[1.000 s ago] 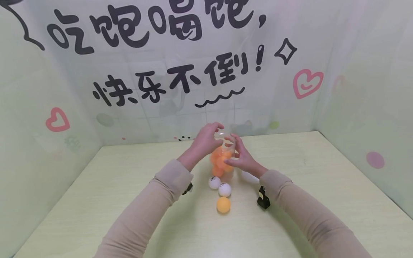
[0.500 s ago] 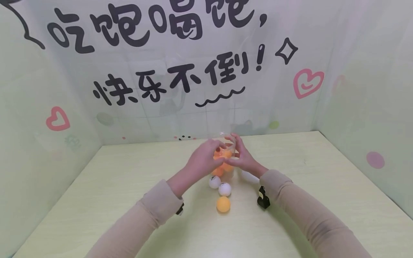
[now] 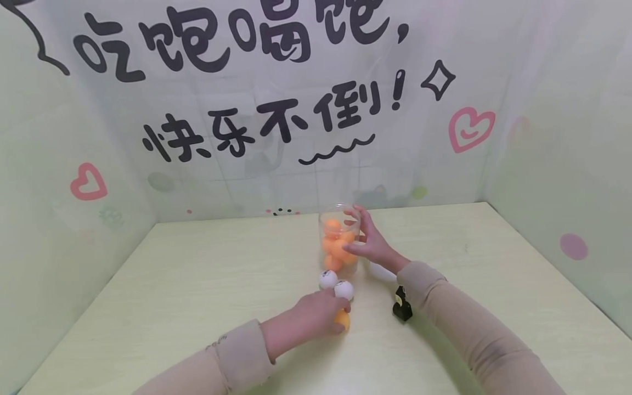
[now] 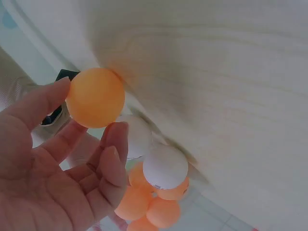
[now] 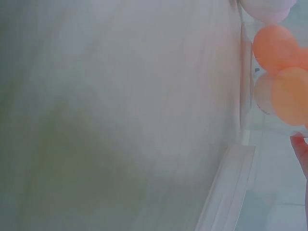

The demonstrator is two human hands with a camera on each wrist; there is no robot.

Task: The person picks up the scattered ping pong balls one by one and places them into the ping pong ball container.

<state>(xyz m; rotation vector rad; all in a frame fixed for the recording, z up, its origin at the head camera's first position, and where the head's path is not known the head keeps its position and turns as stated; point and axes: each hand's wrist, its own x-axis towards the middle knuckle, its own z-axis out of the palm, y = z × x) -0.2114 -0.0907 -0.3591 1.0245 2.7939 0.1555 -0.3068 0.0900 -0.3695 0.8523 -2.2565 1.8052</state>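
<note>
In the head view my left hand (image 3: 316, 315) is at the front of the short row of balls, its thumb and fingertips pinching an orange ping-pong ball (image 3: 344, 320). The left wrist view shows that ball (image 4: 96, 97) between thumb and fingers. Just behind it two white ping-pong balls (image 3: 344, 289) sit on the table. Farther back stands a clear cylindrical container (image 3: 323, 218), upright, with several orange balls (image 3: 340, 249) inside. My right hand (image 3: 373, 244) grips its right side, thumb in front and fingers around the wall. A pale ball (image 5: 263, 94) also shows through the wall in the right wrist view.
A white rounded object (image 3: 382, 272) lies partly hidden behind the right wrist. Below the right cuff is a small black object (image 3: 402, 306). The pale wooden table (image 3: 222, 274) meets a printed curtain wall (image 3: 237, 186) behind and at both sides.
My left hand has left the container's mouth, moved down and toward me, and taken hold of the orange ball at the front. The right hand stays on the container.
</note>
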